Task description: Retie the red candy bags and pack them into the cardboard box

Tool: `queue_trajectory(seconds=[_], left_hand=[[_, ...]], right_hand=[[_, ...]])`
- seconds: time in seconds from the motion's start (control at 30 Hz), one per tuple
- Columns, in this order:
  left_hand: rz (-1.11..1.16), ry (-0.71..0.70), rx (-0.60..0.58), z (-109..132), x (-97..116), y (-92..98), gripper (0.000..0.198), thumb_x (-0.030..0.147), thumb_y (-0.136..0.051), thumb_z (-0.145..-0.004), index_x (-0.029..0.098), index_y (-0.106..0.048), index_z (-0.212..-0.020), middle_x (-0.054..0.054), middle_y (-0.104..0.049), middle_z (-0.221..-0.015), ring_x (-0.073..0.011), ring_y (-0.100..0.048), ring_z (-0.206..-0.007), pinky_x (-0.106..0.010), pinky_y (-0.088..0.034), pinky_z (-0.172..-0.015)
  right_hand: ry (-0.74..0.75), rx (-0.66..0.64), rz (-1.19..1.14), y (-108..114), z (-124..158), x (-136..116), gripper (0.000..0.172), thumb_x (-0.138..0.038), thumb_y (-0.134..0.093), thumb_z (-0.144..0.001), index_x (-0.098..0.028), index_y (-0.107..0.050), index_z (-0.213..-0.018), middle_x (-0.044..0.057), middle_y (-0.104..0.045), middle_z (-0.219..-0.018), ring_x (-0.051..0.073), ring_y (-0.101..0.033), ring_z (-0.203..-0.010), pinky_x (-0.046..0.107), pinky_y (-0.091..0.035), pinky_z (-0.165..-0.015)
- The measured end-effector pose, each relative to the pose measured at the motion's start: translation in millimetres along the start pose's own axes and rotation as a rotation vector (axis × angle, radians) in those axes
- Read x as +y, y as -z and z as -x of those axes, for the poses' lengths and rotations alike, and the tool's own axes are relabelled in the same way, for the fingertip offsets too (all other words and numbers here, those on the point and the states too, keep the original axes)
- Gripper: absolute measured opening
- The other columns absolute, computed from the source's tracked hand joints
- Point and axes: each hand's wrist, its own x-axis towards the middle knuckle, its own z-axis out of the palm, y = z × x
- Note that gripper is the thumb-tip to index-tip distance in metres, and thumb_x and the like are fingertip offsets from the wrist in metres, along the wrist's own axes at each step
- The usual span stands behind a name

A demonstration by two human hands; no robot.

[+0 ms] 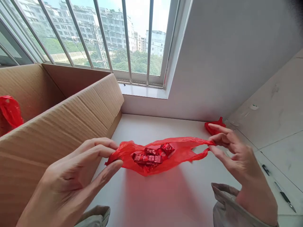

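A thin red plastic bag is stretched sideways between my two hands, its mouth facing up. My left hand pinches the bunched left end between thumb and fingers. On the other side, my right hand grips the right handle loop between thumb and forefinger. Inside the bag lie several red-wrapped sweets and a dark red wrapped bar with white printing. The bag's underside is hidden from above.
An open cardboard box stands at the left, with red plastic inside it. Another red bag sits by the wall behind my right hand. A pen and its black cap lie at the right. A barred window is ahead.
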Motion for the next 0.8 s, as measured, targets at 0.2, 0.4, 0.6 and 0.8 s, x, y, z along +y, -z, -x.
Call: queue_trajectory(seconds=[0.2,0.4,0.6,0.8], left_hand=[[0.511,0.275,0.065,-3.7,12.7,-13.5,0.018,0.035,-0.075,-0.077,0.028,-0.071,-0.093,0.001,-0.068,-0.126,-0.0291,-0.064,-0.115,-0.032,-0.06,-0.084],[0.684,0.185,-0.112,-10.3,14.8,-33.4,0.037,0.02,-0.076,-0.078,0.034,-0.063,-0.11,0.002,-0.07,-0.121,-0.0226,-0.068,-0.101,-0.027,-0.061,-0.078],[0.82,0.077,-0.126,-11.2,8.5,-36.7,0.069,0.018,-0.071,-0.084,0.044,-0.041,-0.142,0.001,-0.071,-0.11,-0.0231,-0.067,-0.103,-0.032,-0.061,-0.086],[0.489,0.056,-0.548,-17.0,-7.8,-41.4,0.05,0.033,-0.064,-0.095,0.038,-0.042,-0.14,0.004,-0.066,-0.087,-0.0128,-0.063,-0.076,-0.023,-0.055,-0.072]], right_hand=[[0.043,0.328,-0.655,-20.9,-3.7,-16.6,0.032,-0.021,-0.075,-0.073,-0.026,-0.07,-0.104,-0.002,-0.064,-0.079,0.013,-0.061,-0.068,0.024,-0.053,-0.061],[-0.118,0.312,-0.902,-29.8,-7.2,-21.4,0.017,-0.018,-0.074,-0.078,-0.024,-0.069,-0.093,-0.001,-0.062,-0.087,0.01,-0.062,-0.074,0.02,-0.054,-0.063],[-0.042,0.423,-0.931,-25.6,-5.0,-18.2,0.011,-0.017,-0.075,-0.08,-0.023,-0.068,-0.086,-0.003,-0.064,-0.086,0.008,-0.063,-0.077,0.018,-0.054,-0.07],[0.11,0.169,-0.618,-35.9,8.5,-36.1,0.016,-0.015,-0.072,-0.082,-0.026,-0.07,-0.094,-0.002,-0.066,-0.085,0.011,-0.065,-0.073,0.02,-0.055,-0.065]])
